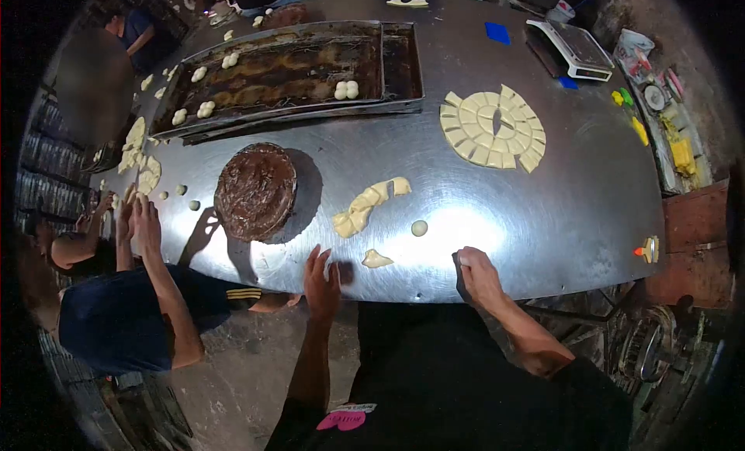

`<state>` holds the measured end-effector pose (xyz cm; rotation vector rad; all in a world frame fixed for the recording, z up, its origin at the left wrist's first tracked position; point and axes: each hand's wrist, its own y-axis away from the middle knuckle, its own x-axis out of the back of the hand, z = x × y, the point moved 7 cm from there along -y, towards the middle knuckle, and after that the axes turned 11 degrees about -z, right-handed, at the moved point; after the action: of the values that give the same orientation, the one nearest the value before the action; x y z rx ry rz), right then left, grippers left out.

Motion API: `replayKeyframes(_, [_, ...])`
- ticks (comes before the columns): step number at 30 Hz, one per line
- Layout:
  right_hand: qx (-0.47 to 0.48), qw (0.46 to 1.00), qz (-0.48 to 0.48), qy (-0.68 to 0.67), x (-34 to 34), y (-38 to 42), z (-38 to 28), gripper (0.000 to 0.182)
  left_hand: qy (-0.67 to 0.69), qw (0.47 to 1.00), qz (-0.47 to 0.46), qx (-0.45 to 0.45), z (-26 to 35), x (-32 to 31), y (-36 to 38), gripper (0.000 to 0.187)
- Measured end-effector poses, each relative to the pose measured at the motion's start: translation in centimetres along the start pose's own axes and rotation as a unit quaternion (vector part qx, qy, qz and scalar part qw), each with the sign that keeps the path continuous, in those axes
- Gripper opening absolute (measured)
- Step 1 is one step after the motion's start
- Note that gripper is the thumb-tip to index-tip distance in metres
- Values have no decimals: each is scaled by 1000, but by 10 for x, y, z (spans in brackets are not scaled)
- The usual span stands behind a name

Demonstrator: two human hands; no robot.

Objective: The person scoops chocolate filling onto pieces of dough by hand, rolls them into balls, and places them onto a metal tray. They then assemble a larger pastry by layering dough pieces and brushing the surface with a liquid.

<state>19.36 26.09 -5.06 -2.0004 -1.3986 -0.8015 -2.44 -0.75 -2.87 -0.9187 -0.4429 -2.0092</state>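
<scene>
My left hand [320,284] is at the table's front edge, fingers raised and apart, with nothing visible in it. Just beyond it lies a small torn piece of dough [377,258]. My right hand [479,274] is curled closed at the edge further right; whatever its fingers may hold is hidden. Between and beyond the hands sits a round dough ball [419,228]. A crumpled strip of dough [363,208] lies behind the torn piece. To the left stands a round mass of dark brown filling [257,191].
A cut dough sheet [485,133] lies in a ring on the metal table [574,210]. A large baking tray [287,109] holds clustered dough balls. A scale [578,51] stands at the back right. At left, a co-worker's hands [140,218] hover over dough. An orange-tipped tool [649,250] lies far right.
</scene>
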Motion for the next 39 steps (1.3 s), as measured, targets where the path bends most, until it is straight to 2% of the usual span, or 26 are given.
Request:
replayKeyframes(2, [-105,994,36,-15,13,-30,-6,26,-19,1000,-17,-8,-10,0,0,31])
replayKeyframes(4, [-84,991,72,-76,3,-79,-18,29,25,998,-42,-46,-2,-5,-1,33])
replayKeyframes(5, [-76,992,65,-77,-1,-103,-31,30,73,995,-63,-15,-7,-12,0,34])
replayKeyframes(6, [-63,994,34,-80,-10,-125,-40,31,60,993,-36,-91,11,-3,-3,34])
replayKeyframes(8, [41,992,-46,112,-41,-154,-46,30,-42,988,-28,-148,28,5,-10,33])
replayKeyframes(9, [80,976,-15,201,-32,-159,-74,27,-45,989,-23,-138,28,12,-12,33])
replayKeyframes(10, [89,976,-21,197,-36,-164,-90,27,-67,986,-27,-149,31,17,-14,32])
replayKeyframes(12, [56,994,-93,-19,-57,-162,-111,26,-91,984,-33,-151,23,23,-11,33])
replayKeyframes(13, [81,984,-107,-121,-63,-163,-131,26,-63,986,-38,-153,16,24,-11,33])
replayKeyframes(14, [79,977,-122,-159,-72,-162,-144,27,-35,986,-42,-158,13,24,-12,33])
replayKeyframes(16, [-43,913,-258,-312,-93,-160,-154,27,17,984,-28,-175,16,31,-14,31])
replayKeyframes(17, [-42,913,-259,-312,-95,-158,-153,27,70,978,-18,-193,19,34,-12,29])
replayKeyframes(18, [-34,876,-317,-362,-104,-154,-156,29,70,979,-16,-193,19,32,-12,29])
replayKeyframes(19, [-25,833,-373,-408,-109,-149,-161,32,137,974,-24,-176,16,29,-13,26])
replayKeyframes(20, [-23,834,-373,-406,-106,-146,-162,32,171,970,-28,-169,16,26,-13,24])
replayKeyframes(23, [-104,823,-326,-453,-93,-135,-155,30,299,946,-52,-113,22,18,-12,20])
replayKeyframes(26, [-63,842,-263,-467,-72,-130,-154,29,308,943,-78,-97,38,12,-13,19])
replayKeyframes(30, [-43,864,-225,-448,-55,-118,-142,28,340,932,-101,-69,45,-11,-8,19])
replayKeyframes(32, [2,899,-186,-396,-43,-114,-138,25,552,820,-141,50,48,-31,-2,20])
replayKeyframes(33, [5,899,-188,-395,-42,-111,-135,25,552,821,-138,49,52,-33,-1,20])
replayKeyframes(35, [0,900,-174,-401,-38,-105,-129,24,622,762,-147,105,56,-45,6,30])
replayKeyframes(39, [-21,897,-186,-400,-38,-97,-117,23,639,747,-129,130,64,-54,13,21])
